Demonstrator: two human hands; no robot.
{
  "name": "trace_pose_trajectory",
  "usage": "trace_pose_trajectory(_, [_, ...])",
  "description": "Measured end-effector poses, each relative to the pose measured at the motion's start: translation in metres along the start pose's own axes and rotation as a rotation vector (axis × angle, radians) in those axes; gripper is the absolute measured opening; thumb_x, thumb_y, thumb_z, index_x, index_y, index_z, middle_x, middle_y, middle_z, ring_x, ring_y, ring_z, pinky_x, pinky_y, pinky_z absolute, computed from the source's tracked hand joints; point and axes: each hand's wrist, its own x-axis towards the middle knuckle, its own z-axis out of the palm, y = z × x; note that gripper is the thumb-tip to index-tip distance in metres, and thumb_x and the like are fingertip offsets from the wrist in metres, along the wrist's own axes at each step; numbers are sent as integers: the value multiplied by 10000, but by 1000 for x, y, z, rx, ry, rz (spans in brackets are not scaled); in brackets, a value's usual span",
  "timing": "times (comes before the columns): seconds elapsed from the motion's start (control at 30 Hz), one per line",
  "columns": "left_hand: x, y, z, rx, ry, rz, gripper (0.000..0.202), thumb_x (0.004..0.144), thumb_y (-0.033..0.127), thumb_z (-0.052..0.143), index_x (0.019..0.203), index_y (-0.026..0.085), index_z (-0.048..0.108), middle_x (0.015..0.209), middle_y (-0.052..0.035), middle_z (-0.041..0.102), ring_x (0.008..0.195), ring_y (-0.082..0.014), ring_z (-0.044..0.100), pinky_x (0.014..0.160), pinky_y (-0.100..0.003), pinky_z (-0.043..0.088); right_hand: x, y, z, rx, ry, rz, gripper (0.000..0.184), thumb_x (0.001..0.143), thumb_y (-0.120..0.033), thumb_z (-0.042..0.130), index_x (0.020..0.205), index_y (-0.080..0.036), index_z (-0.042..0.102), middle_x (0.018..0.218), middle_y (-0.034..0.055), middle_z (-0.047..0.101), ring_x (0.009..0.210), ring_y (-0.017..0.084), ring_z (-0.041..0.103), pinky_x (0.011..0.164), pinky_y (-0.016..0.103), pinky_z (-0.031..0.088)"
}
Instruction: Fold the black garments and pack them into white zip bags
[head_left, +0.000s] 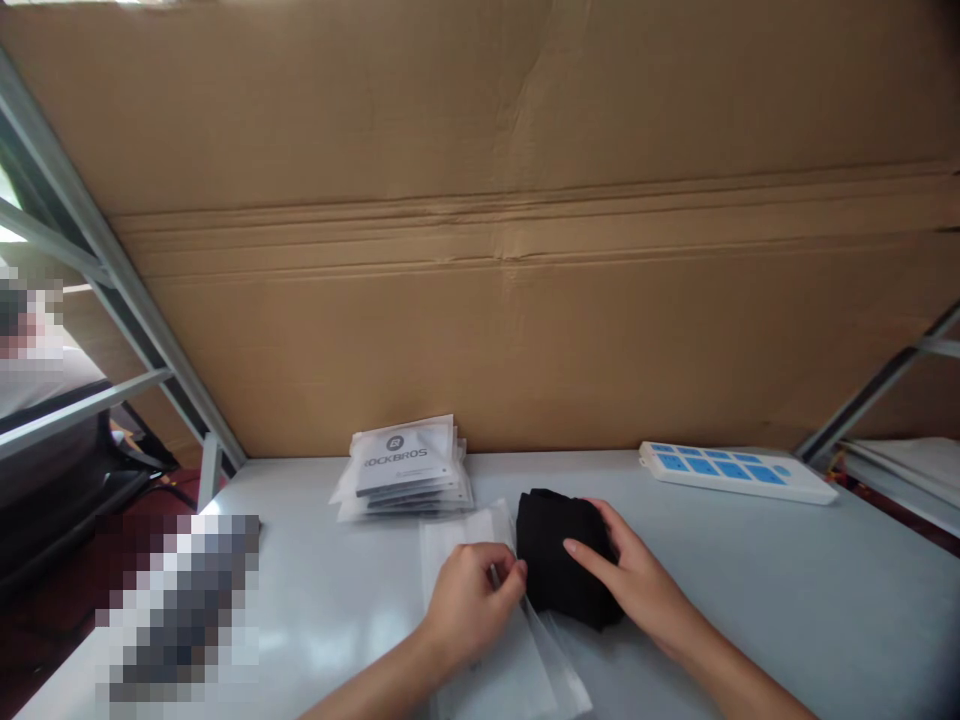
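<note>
A folded bundle of black cloth (555, 565) is held in my right hand (630, 570), thumb on top and fingers round its far right side. My left hand (476, 600) is closed in a pinch at the upper edge of a clear frosted plastic bag (517, 675), close to the cloth's left side. The bag lies flat on the table under my left hand, and part of its edge reaches beside the cloth. Just behind sits a stack of several frosted packets (405, 470), the top one printed "ROCKBROS".
A white power strip with blue panels (735, 473) lies at the back right of the grey table (750, 580). A cardboard wall (480, 330) rises behind, between metal frame bars (135, 300). A blurred item (184, 600) is at left; a person (37, 350) sits beyond.
</note>
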Motion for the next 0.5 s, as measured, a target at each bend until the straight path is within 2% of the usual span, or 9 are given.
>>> trace_pose_trajectory(0.07, [-2, 1, 4, -14, 9, 14, 303, 860, 266, 491, 565, 200, 461, 537, 49, 425, 536, -124, 403, 531, -238, 290, -6, -5, 6, 24, -49, 26, 629, 700, -533, 770, 1226, -249, 575, 1216, 72, 721, 1209, 326, 624, 1041, 451, 485])
trace_pose_trajectory(0.17, [-3, 2, 9, -20, 49, 52, 304, 851, 261, 495, 563, 203, 416, 553, 43, 431, 544, -126, 400, 538, -246, 283, -15, -15, 12, 72, -191, 77, 595, 691, -498, 782, 1199, -239, 614, 1242, 78, 720, 1246, 326, 598, 1093, 464, 439])
trace_pose_trajectory(0.27, [-5, 1, 11, -7, 94, 117, 283, 860, 259, 492, 589, 202, 432, 583, 32, 470, 549, -127, 419, 545, -248, 291, -19, -22, 11, 121, -311, 146, 551, 690, -443, 790, 1186, -243, 656, 1297, 75, 703, 1271, 321, 580, 1110, 465, 420])
trace_pose_trajectory(0.37, [-7, 0, 13, 5, 101, 203, 257, 867, 243, 487, 617, 203, 443, 608, 26, 493, 546, -125, 423, 537, -244, 294, -20, -25, 11, 187, -331, 202, 546, 666, -411, 812, 1170, -247, 681, 1315, 62, 696, 1278, 321, 572, 1109, 453, 414])
trace_pose_trajectory(0.5, [-9, -1, 17, -15, 100, 332, 242, 868, 221, 482, 635, 210, 418, 612, 29, 483, 534, -121, 410, 519, -241, 289, -22, -26, 18, 331, -287, 261, 554, 629, -418, 828, 1139, -255, 687, 1187, 35, 750, 1231, 311, 596, 1086, 423, 416])
